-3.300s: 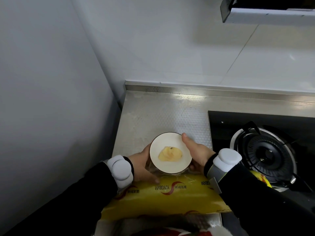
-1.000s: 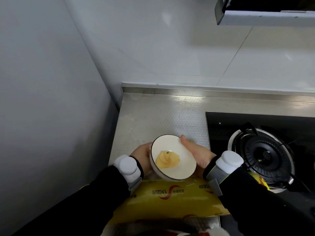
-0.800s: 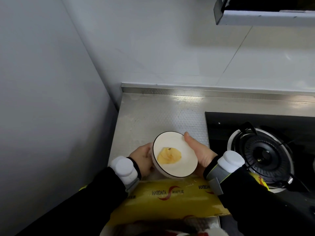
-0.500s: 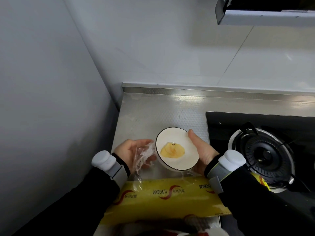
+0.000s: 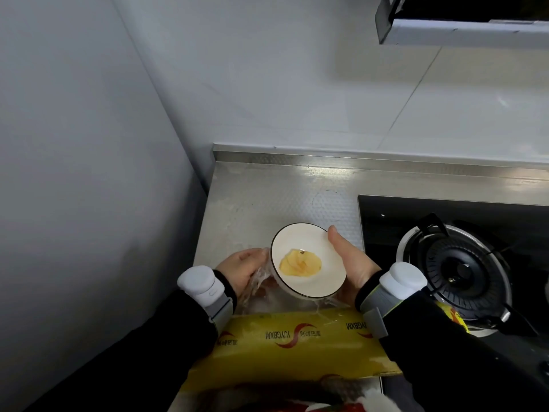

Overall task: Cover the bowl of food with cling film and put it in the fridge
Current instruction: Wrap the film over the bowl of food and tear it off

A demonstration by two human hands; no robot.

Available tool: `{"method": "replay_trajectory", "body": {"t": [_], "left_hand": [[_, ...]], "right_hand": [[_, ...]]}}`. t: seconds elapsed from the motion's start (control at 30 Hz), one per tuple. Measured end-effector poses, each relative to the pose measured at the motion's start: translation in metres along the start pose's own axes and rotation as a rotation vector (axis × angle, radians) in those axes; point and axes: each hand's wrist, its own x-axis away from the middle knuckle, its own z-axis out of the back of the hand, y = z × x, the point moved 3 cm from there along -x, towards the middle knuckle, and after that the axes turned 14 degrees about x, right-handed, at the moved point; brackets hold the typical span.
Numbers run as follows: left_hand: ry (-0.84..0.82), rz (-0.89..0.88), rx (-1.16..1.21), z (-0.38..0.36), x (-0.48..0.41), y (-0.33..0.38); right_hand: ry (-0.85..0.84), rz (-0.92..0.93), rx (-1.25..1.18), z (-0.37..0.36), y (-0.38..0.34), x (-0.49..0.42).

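A white bowl [image 5: 300, 242] with a dark rim and yellow food [image 5: 300, 264] is held tilted above the steel counter [image 5: 267, 191]. My right hand [image 5: 350, 263] grips its right side, thumb along the rim. My left hand [image 5: 240, 269] is at the bowl's left side and holds crumpled clear cling film [image 5: 258, 281] against the bowl's wall. The film's lower part trails down under the bowl toward the yellow cling film box [image 5: 285, 346], which lies at the counter's near edge.
A black gas hob [image 5: 445, 212] with a round burner [image 5: 457, 269] is on the right. A grey wall [image 5: 89, 173] closes off the left side, tiled wall stands behind, and a range hood [image 5: 463, 25] hangs at the top right.
The bowl has been lifted and tilted, and shifted slightly right. My left hand came off the bowl, took hold of loose cling film, and has moved back to the bowl's left side.
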Motion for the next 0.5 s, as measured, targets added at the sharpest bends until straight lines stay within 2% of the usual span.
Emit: {"method": "replay_trajectory", "body": {"t": [0.13, 0.33, 0.4, 0.5], "left_hand": [[-0.031, -0.035, 0.087, -0.0002, 0.0008, 0.0008], [-0.086, 0.277, 0.056, -0.0043, 0.0058, -0.0082], [-0.122, 0.265, 0.021, -0.0058, 0.0057, -0.0072], [-0.159, 0.158, -0.009, -0.0090, 0.0053, -0.0030]], "right_hand": [[-0.005, 0.026, 0.013, 0.0008, -0.0004, 0.0001], [0.007, 0.066, 0.073, -0.0002, -0.0017, 0.0002], [0.006, 0.084, 0.087, 0.0000, -0.0014, -0.0002], [0.005, 0.095, 0.064, 0.0003, -0.0016, -0.0002]]}}
